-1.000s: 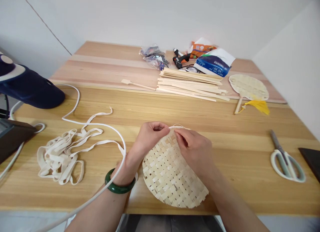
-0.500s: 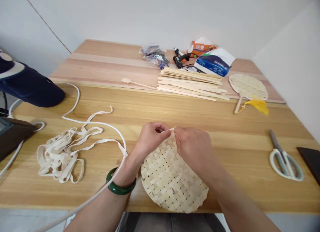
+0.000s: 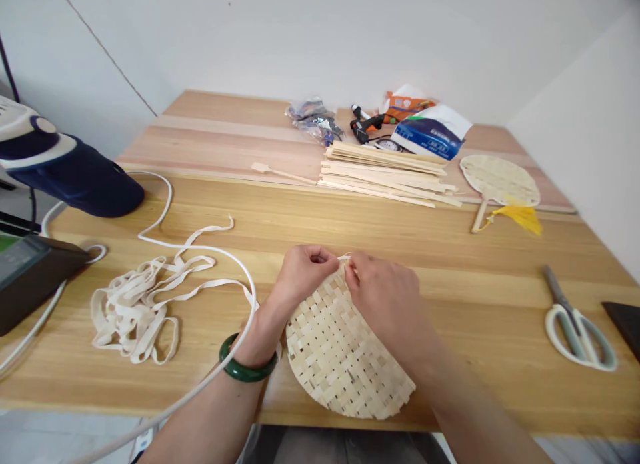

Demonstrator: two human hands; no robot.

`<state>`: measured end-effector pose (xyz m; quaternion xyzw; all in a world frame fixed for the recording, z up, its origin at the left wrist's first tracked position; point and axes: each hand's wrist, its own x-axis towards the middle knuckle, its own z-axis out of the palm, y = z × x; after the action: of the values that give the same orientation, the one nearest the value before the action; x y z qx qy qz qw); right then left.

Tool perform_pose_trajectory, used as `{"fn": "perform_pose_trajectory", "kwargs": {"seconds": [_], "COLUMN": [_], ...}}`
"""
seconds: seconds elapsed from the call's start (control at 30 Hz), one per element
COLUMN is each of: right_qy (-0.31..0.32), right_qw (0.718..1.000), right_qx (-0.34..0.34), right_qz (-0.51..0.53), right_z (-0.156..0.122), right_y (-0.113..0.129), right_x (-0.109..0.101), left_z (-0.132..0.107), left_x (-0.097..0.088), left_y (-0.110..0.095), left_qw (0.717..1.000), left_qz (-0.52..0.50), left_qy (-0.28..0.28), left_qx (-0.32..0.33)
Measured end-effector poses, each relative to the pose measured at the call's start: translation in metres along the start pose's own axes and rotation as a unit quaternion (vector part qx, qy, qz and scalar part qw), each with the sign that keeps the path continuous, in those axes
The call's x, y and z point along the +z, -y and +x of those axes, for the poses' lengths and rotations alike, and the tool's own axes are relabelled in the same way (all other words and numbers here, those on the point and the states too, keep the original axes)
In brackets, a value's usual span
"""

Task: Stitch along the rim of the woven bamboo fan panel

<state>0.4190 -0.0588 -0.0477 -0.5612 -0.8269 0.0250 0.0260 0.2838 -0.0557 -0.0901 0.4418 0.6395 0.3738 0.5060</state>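
Note:
A round woven bamboo fan panel (image 3: 345, 357) lies at the table's front edge, its lower rim toward me. My left hand (image 3: 307, 271) pinches the panel's top edge between thumb and fingers, where a bit of white edging shows. Close beside it, my right hand (image 3: 383, 284) is closed at the same edge, fingertips pressed together; what they grip there is mostly hidden. From under my left forearm a white cotton tape (image 3: 200, 291) runs out to a loose heap on the left.
A white cable (image 3: 250, 277) crosses over my left forearm. Scissors (image 3: 575, 324) lie at right, below a finished fan (image 3: 500, 181) with a yellow tassel. Bamboo strips (image 3: 385, 174), a glue gun (image 3: 367, 124) and a tissue pack (image 3: 430, 134) are at the back. A dark blue bottle (image 3: 95, 177) stands left.
The whole view has shifted slightly, so things sit a little further right and lower. My right fingers have turned slightly at the panel's edge; both hands stay in place there.

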Motion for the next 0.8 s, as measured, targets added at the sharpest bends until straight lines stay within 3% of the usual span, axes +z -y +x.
{"fn": "perform_pose_trajectory", "kwargs": {"seconds": [0.2,0.57,0.7,0.8], "right_qy": [-0.088,-0.078,-0.043,-0.058], "right_qw": [0.996,0.995,0.995,0.993], "right_qx": [-0.006,0.006,0.023,-0.034], "right_qz": [0.028,0.067,0.089,0.099], "right_z": [-0.015,-0.001,-0.001,-0.004], "right_y": [-0.002,-0.003,-0.010,-0.032], "right_x": [0.000,0.024,0.017,0.004], "left_z": [-0.002,0.001,0.000,-0.001], "left_x": [0.001,0.004,0.002,-0.002], "left_y": [-0.002,0.005,0.001,-0.004], "left_qw": [1.000,0.998,0.999,0.998], "left_qz": [0.003,-0.011,-0.021,-0.060], "left_qy": [-0.013,0.023,0.008,0.012], "left_qx": [0.003,0.048,0.035,0.016]}}
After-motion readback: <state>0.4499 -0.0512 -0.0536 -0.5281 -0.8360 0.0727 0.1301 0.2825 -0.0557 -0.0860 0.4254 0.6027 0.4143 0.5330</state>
